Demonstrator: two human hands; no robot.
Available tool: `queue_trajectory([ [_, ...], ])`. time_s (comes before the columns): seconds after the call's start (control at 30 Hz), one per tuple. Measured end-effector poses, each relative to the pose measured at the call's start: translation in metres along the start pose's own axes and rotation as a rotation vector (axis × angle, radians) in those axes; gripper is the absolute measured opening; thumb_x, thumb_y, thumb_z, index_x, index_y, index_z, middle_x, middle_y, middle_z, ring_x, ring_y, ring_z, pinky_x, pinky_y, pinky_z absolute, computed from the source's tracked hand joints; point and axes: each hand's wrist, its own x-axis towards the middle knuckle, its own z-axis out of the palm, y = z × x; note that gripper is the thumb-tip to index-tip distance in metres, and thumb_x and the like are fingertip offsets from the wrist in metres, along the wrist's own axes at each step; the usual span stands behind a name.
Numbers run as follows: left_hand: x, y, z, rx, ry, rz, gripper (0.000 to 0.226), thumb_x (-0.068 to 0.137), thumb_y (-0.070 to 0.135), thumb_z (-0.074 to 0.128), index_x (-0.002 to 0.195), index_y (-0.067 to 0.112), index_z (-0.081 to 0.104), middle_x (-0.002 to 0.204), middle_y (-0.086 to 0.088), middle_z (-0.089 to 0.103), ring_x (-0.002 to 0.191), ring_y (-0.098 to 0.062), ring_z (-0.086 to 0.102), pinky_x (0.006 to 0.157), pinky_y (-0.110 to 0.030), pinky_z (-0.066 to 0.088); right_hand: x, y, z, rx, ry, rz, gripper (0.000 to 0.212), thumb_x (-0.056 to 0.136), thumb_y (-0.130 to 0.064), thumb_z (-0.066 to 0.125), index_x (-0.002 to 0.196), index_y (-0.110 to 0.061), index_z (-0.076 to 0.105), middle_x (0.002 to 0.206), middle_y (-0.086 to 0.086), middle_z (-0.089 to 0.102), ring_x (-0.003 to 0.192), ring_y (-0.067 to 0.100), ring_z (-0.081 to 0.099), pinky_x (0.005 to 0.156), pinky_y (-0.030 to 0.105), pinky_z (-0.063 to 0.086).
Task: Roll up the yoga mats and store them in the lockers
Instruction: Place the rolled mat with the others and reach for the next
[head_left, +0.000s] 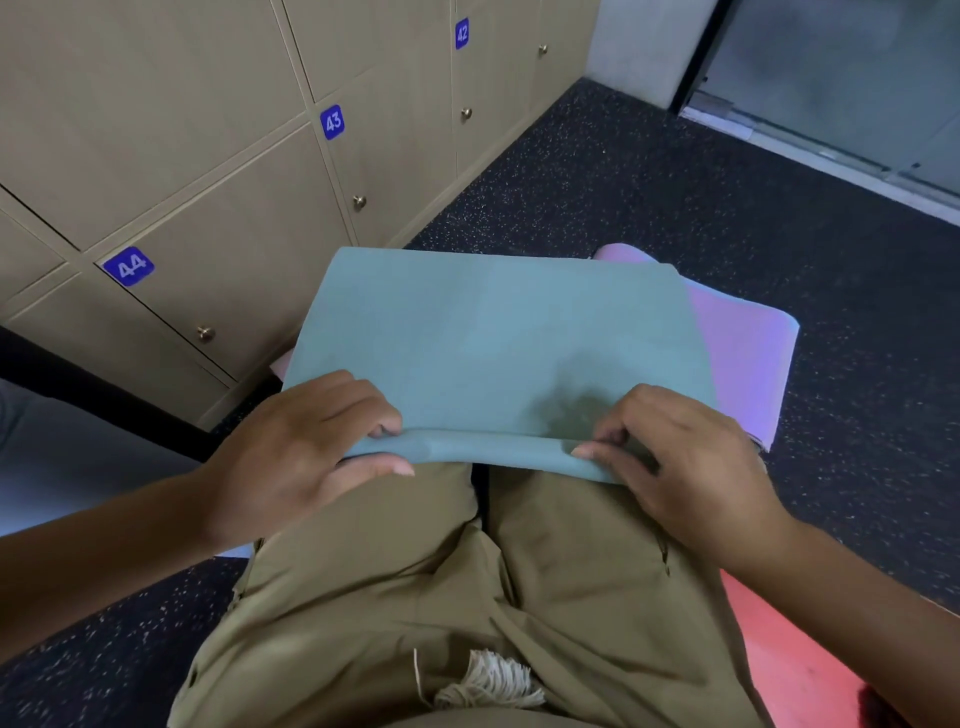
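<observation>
A teal yoga mat (488, 332) lies flat on the dark floor in front of my knees, its near edge curled over into a thin first roll. My left hand (306, 441) pinches that rolled edge on the left, thumb under and fingers on top. My right hand (680, 457) grips the same edge on the right. Under the teal mat a pink-purple mat (737, 358) sticks out to the right. Beige lockers (218, 208) with closed doors numbered 44, 43 and 42 line the wall at upper left.
My legs in khaki trousers (467, 597) fill the lower middle. A red mat (779, 639) lies at lower right. Speckled black flooring (675, 197) stretches to a glass door (841, 78) at upper right. A grey surface (62, 441) sits at the left.
</observation>
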Motion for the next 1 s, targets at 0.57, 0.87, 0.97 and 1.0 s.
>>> queue_trajectory([
  [0.57,0.033,0.012,-0.008,-0.083,-0.156,-0.486,0.029,0.078,0.064,0.048,0.069,0.037,0.056,0.071,0.015,0.061,0.086,0.001,0.049,0.071,-0.031,0.032,-0.003,0.013,0.001,-0.092,0.007,-0.041,0.038,0.1,-0.046,0.06,0.097,-0.011,0.076,0.09,0.001,0.066,0.082,0.026,0.056,0.073,0.036,0.039],
  [0.87,0.027,0.012,0.004,0.125,0.121,-0.119,0.028,0.098,0.028,0.06,0.076,0.012,0.066,0.075,0.005,0.06,0.067,-0.019,0.051,0.068,-0.027,0.037,0.023,0.025,-0.005,0.222,-0.211,0.201,0.032,0.09,-0.059,0.062,0.088,-0.029,0.072,0.079,-0.014,0.062,0.081,0.007,0.052,0.077,0.028,0.042],
  [0.97,0.021,0.002,0.007,0.077,0.135,-0.06,0.034,0.099,0.035,0.064,0.081,0.006,0.069,0.082,0.001,0.064,0.07,-0.024,0.058,0.071,-0.035,0.047,0.033,0.023,-0.009,0.407,-0.256,0.433,0.031,0.077,-0.066,0.069,0.083,-0.036,0.069,0.089,-0.02,0.061,0.088,0.006,0.058,0.074,0.014,0.042],
  [1.0,0.021,-0.001,0.007,0.066,0.129,-0.066,0.038,0.096,0.041,0.068,0.083,0.006,0.07,0.084,0.002,0.065,0.071,-0.024,0.058,0.071,-0.036,0.049,0.034,0.023,-0.009,0.421,-0.265,0.471,0.031,0.073,-0.064,0.069,0.082,-0.035,0.068,0.091,-0.02,0.06,0.089,0.006,0.057,0.074,0.013,0.042],
])
